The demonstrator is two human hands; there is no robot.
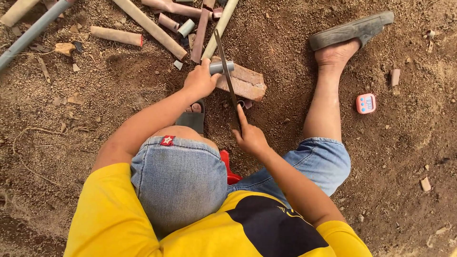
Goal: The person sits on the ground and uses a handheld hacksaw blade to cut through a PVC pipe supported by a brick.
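Note:
My left hand grips a short grey pipe piece and presses it onto a reddish brick lying on the dirt. My right hand holds the near end of a thin hacksaw blade, index finger stretched along it. The blade runs away from me and crosses the grey pipe piece. A small cut ring of pipe lies on the ground by the brick, next to the blade.
Several long and short pipe lengths lie scattered at the top. My right foot in a grey sandal rests at upper right, my left sandal sits below the brick. A small pink timer lies on the dirt at right.

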